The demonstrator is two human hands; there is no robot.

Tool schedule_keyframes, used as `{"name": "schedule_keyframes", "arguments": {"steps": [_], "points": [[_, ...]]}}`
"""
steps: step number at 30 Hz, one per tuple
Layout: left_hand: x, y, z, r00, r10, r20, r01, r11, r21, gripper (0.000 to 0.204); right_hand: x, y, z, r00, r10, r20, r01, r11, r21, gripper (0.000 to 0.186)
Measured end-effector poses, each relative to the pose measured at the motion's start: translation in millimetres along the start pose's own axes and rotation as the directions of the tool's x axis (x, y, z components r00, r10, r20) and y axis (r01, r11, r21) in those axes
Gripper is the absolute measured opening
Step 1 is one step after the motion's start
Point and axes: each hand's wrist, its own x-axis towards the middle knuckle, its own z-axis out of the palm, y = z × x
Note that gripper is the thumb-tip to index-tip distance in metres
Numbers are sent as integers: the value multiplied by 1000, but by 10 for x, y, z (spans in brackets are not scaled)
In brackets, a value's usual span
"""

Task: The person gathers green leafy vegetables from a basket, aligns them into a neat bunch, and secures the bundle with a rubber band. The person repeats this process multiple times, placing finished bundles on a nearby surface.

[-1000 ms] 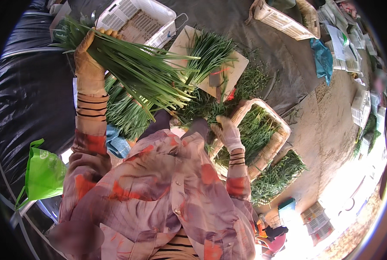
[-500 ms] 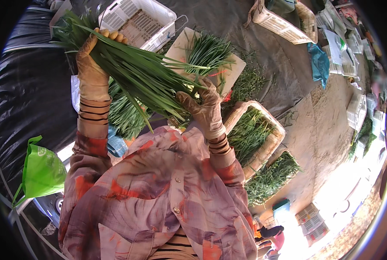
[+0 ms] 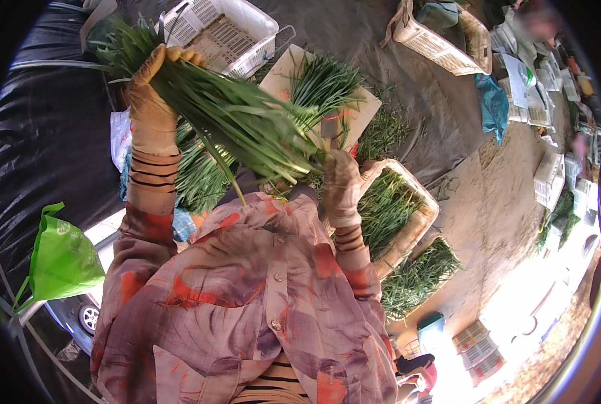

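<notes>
Since half a second ago the right hand [image 3: 341, 185] has slid to the bundle's lower end, gloved fingers clamped around the stalks. The left hand [image 3: 151, 101] grips the bundle of green chives [image 3: 226, 118] near its leafy top, fingers closed round it, holding it raised above dark plastic sheeting [image 3: 44, 148]. A green bag [image 3: 61, 259] hangs at left. One empty white crate [image 3: 230, 34] lies behind; two trays of greens [image 3: 395, 209] sit right.

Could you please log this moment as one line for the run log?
left hand: grips chive bundle | right hand: at bundle's other end, knife-like tool | white crate behind
</notes>
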Motion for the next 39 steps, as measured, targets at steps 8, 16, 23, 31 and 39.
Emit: {"name": "schedule_keyframes", "arguments": {"steps": [8, 16, 23, 31, 39], "points": [[-26, 193, 66, 998, 55, 39, -57, 997, 53, 19, -1034, 999, -514, 227, 652, 723, 32, 737, -675, 30], [-95, -9, 340, 977, 80, -196, -53, 988, 143, 21, 343, -406, -521, 971, -53, 231, 22, 991, 134, 45], [-80, -160, 253, 995, -95, -5, 95, 993, 76, 20, 793, -706, -52, 921, -324, 216, 309, 946, 100, 41], [-151, 90, -4, 1000, -28, 12, 27, 999, 47, 19, 183, -40, -356, 962, -146, 229, 174, 979, -109, 11], [-203, 273, 72, 994, 108, -2, -108, 990, 93, 19, -739, 586, -595, 576, 303, 759, -262, 948, -179, 59]]}}
